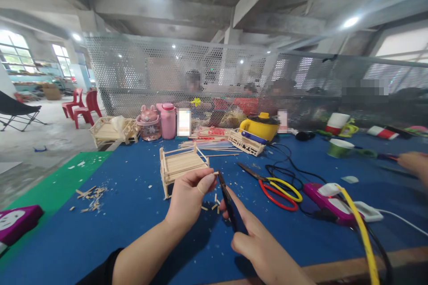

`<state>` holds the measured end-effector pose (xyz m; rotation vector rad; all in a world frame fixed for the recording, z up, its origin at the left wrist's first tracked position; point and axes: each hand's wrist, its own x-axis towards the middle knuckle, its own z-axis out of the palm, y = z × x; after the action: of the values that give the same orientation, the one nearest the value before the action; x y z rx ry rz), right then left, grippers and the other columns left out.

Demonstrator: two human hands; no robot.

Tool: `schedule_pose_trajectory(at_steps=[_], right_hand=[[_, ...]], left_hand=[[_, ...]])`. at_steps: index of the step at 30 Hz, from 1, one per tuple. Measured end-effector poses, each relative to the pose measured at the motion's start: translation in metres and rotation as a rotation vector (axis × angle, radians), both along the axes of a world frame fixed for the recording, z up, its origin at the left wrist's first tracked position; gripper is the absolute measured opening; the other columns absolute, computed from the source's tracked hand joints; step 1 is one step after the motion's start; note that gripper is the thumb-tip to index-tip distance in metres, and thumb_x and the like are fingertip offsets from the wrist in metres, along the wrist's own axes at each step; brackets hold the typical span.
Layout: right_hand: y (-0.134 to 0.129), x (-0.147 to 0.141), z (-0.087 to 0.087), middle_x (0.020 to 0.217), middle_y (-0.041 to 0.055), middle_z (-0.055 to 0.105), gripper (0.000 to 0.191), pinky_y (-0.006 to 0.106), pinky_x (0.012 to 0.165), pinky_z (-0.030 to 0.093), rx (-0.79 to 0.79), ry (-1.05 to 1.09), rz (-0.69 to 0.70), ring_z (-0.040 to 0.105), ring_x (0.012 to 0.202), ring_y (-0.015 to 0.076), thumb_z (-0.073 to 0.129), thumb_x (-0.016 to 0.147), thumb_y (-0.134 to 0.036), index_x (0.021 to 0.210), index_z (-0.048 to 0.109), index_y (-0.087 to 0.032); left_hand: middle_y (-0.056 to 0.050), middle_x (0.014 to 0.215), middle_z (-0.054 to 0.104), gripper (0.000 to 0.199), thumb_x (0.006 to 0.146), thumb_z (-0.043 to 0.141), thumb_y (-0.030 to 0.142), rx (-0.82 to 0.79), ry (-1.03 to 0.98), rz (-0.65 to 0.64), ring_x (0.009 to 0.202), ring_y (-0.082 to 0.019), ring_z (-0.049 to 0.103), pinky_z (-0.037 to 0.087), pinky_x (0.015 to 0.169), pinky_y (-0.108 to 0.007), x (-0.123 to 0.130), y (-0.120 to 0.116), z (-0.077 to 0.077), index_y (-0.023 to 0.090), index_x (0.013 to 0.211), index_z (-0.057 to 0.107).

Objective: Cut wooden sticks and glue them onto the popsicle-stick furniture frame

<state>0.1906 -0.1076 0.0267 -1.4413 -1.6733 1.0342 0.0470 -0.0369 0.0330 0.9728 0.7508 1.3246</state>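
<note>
My left hand [190,200] is closed, pinching a short wooden stick [216,173] between thumb and fingertips. In my right hand [250,236] is a dark-handled cutting tool [230,207], its narrow tip at the stick's end. Whether it is scissors or pliers I cannot tell. Just behind my left hand stands a small wooden stick-built bed frame [182,162], partly covered by the hand. Short wooden offcuts [214,205] lie below my fingers. To the right rest large scissors [276,187] with red and yellow handles.
Offcuts [92,198] are piled at left. Behind are wooden sticks [214,144], a pink jug [168,121], a yellow pot [264,127] and another wooden model [112,131]. Right of me lie a purple power strip [331,205] and a yellow cable [361,231]. Another person's hand [414,160] reaches in.
</note>
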Motion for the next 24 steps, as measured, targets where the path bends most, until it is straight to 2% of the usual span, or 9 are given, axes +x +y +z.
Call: schedule_pose_trajectory(at_steps=[6,13,18,24], right_hand=[[0.002,-0.002,-0.003,0.124,0.0044,0.052,0.083,0.036,0.100,0.034,0.023,0.050,-0.029,0.050,0.106,0.0221,0.042,0.061,-0.016,0.142,0.030,-0.025],[0.002,-0.004,-0.002,0.112,0.0027,0.057,0.081,0.034,0.096,0.037,0.065,0.049,-0.048,0.051,0.099,0.0206,0.043,0.060,-0.012,0.140,0.034,-0.027],[0.002,-0.008,-0.003,0.090,0.0005,0.058,0.076,0.027,0.074,0.044,0.048,0.129,-0.049,0.052,0.079,0.0159,0.042,0.063,-0.009,0.138,0.037,-0.025],[0.007,-0.008,-0.011,0.080,-0.0009,0.056,0.071,0.028,0.074,0.044,0.251,0.084,-0.082,0.050,0.069,0.0153,0.042,0.065,-0.008,0.134,0.043,-0.026]], left_hand=[[-0.003,0.068,0.071,0.024,0.059,0.078,0.030,0.052,0.049,0.012,0.063,-0.012,0.062,0.050,0.063,-0.021,0.001,-0.002,-0.002,0.014,0.076,0.073],[-0.003,0.070,0.072,0.019,0.063,0.075,0.027,0.112,0.115,0.056,0.064,-0.013,0.062,0.050,0.064,-0.023,0.002,-0.003,-0.005,0.015,0.077,0.074],[-0.004,0.073,0.072,0.017,0.068,0.071,0.027,0.167,0.120,0.028,0.068,-0.013,0.064,0.051,0.069,-0.024,0.002,-0.003,-0.008,0.015,0.079,0.072],[-0.004,0.085,0.070,0.025,0.074,0.066,0.031,0.220,0.138,-0.050,0.077,-0.014,0.063,0.051,0.069,-0.024,0.002,-0.006,-0.012,0.016,0.094,0.065]])
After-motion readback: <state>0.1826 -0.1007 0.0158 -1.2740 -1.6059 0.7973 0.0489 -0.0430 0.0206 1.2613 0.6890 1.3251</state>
